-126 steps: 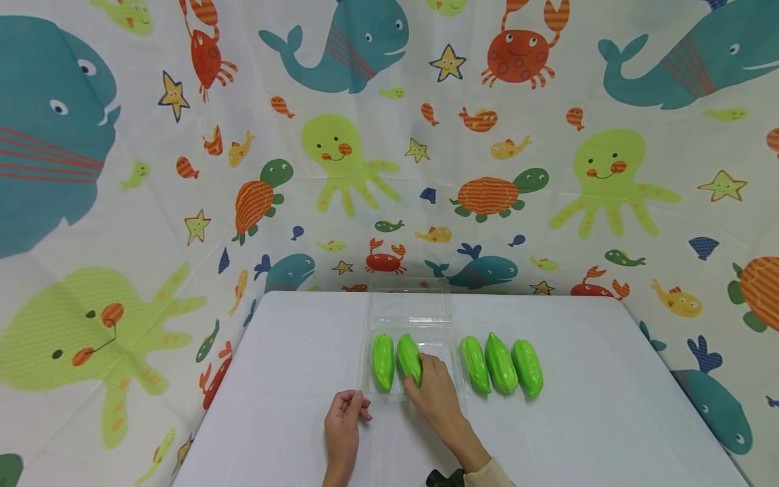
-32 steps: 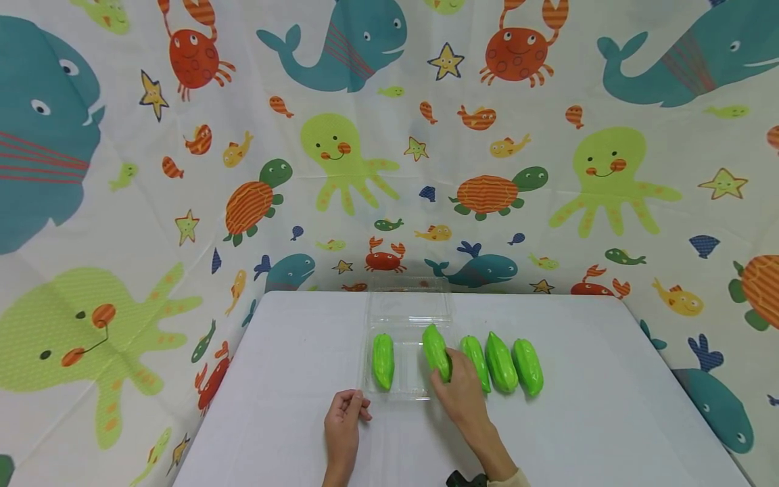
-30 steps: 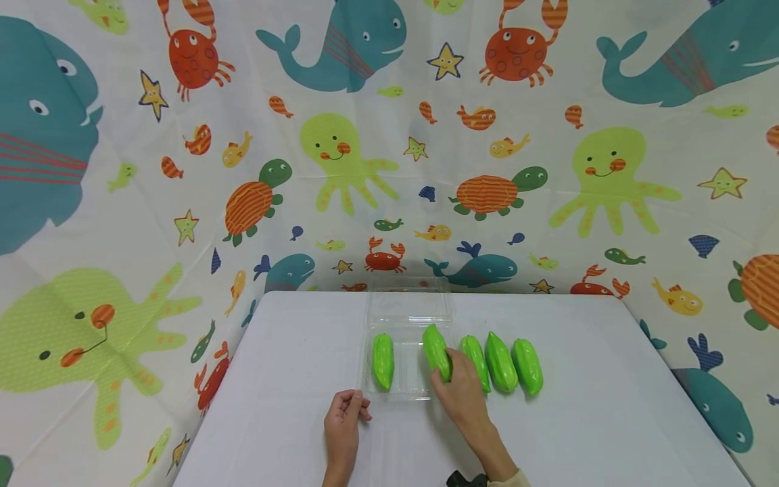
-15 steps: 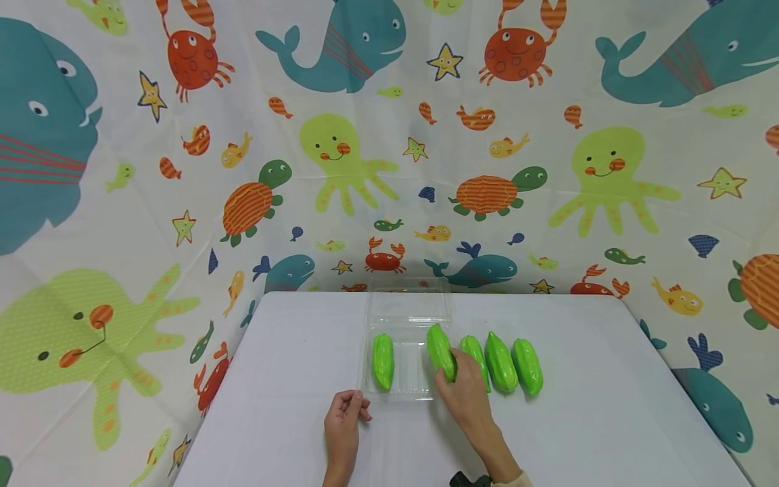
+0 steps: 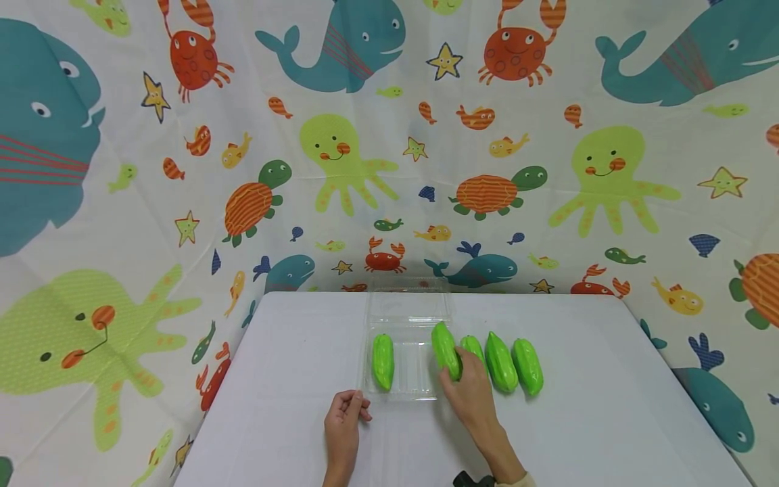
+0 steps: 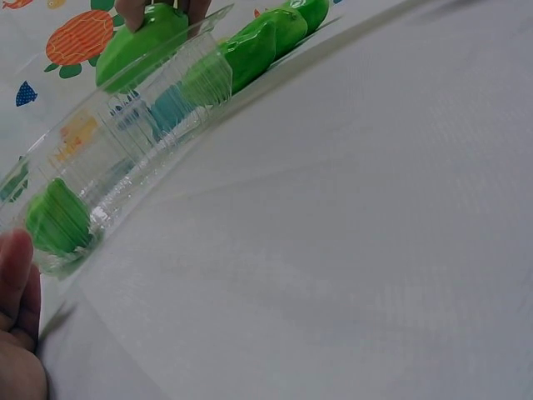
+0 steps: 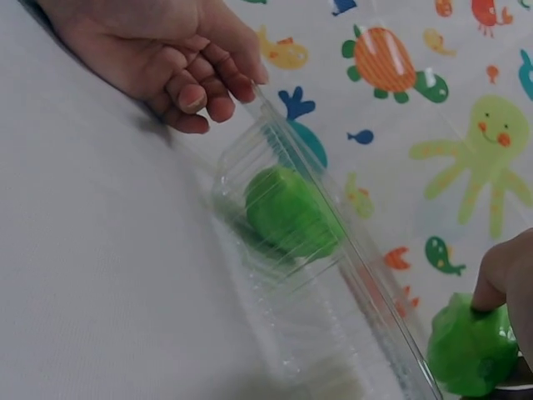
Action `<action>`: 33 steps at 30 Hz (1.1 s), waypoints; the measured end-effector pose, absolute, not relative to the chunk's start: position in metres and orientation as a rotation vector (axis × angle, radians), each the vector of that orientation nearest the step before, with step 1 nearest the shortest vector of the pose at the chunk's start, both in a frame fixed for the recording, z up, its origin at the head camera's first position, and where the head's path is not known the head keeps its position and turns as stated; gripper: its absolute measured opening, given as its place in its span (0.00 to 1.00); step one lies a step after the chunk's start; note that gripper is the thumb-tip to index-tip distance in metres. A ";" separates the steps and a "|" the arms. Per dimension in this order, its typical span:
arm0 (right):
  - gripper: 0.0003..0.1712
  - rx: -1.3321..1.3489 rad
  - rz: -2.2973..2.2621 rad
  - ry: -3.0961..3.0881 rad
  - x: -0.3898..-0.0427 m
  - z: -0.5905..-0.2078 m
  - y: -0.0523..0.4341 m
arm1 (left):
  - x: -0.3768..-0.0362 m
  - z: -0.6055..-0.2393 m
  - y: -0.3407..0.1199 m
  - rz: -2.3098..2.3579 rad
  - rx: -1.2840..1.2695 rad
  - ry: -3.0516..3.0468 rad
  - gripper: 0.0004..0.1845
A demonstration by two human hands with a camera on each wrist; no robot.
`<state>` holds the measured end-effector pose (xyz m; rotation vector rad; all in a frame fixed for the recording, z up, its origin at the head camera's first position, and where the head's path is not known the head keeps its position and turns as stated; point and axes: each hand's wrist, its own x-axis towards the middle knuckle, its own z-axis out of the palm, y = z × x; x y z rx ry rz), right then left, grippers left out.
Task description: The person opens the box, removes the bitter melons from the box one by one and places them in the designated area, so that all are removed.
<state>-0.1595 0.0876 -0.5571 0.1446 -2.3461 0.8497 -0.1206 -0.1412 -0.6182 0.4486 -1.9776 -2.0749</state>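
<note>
My right hand grips a bright green, ridged, gourd-like vegetable between thumb and fingers. It is over the right edge of a clear plastic container; in the left wrist view the held vegetable is above the container's rim. A similar green vegetable lies inside at the container's left side. At the near left corner, my left hand pinches the container's rim, with its other fingers curled, as the right wrist view shows that hand at the corner.
Right of the container, three more green vegetables lie side by side on the white table, among them a middle one and a right one. The container's clear lid stands open at the back, near a sea-animal-print cloth.
My right hand has moved the gripped vegetable from the container's middle rightward to its right edge, up to the outside row. My left hand has stayed at the corner.
</note>
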 end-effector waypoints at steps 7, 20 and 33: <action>0.24 0.136 0.859 -2.322 -0.160 -0.558 0.091 | -0.120 -0.618 -0.141 -2.052 0.446 -1.990 0.13; 0.25 0.065 0.920 -2.361 -0.160 -0.557 0.102 | -0.120 -0.618 -0.141 -2.062 0.454 -1.998 0.14; 0.24 0.031 0.920 -2.338 -0.160 -0.554 0.114 | -0.121 -0.618 -0.141 -2.057 0.475 -2.016 0.14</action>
